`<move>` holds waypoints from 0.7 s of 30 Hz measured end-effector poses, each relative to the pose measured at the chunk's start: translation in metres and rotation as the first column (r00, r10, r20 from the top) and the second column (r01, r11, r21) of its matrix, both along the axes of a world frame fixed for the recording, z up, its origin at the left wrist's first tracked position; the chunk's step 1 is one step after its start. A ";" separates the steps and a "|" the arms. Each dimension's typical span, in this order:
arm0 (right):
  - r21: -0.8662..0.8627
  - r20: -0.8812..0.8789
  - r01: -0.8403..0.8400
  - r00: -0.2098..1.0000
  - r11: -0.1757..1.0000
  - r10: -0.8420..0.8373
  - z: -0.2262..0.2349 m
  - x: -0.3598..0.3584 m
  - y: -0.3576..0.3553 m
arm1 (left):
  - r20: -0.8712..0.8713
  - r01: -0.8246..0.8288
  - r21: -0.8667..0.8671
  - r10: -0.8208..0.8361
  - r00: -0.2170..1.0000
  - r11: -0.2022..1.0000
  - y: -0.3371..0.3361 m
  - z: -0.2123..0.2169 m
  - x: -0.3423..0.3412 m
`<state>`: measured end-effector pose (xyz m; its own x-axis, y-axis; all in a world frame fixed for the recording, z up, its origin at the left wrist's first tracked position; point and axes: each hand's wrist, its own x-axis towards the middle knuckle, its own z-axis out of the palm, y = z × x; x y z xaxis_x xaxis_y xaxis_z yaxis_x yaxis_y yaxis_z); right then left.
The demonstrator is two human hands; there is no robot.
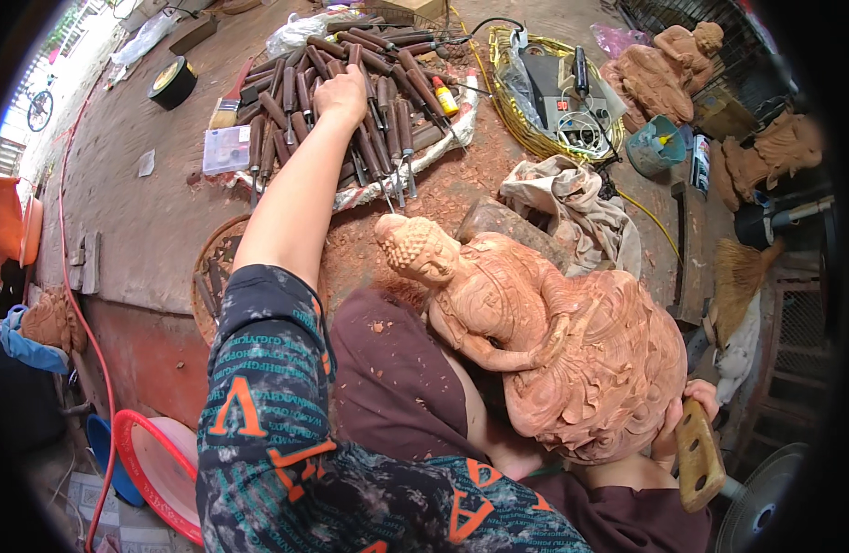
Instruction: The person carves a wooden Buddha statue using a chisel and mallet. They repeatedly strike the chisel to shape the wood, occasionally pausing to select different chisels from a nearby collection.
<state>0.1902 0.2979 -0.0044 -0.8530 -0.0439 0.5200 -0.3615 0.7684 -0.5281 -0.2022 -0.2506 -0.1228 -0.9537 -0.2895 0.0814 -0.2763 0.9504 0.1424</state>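
Observation:
My left hand [341, 96] reaches into a pile of wood-handled carving chisels [378, 152], its fingers closed around one brown handle [354, 55]. Across my lap leans a carved reddish wooden seated figure [498, 318], its curly-haired head towards the chisels and its broad base to the right. By that base, my right hand [673, 426] is partly hidden. Its fingers curl at a flat, pitted wooden mallet [699, 456], which covers part of the hand.
A shallow round basket [206, 276] lies beside my left arm. A crumpled cloth [581, 207], a wooden block [512, 226], a control box [562, 88] and a blue-green cup [655, 146] stand beyond the figure. More carvings [659, 78] are at far right; a fan [765, 498] is low right.

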 end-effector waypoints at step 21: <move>0.278 0.366 -0.099 0.931 0.955 -0.010 0.059 -0.025 -0.006 | -0.332 0.413 0.722 0.246 0.911 -0.555 0.157 0.099 0.301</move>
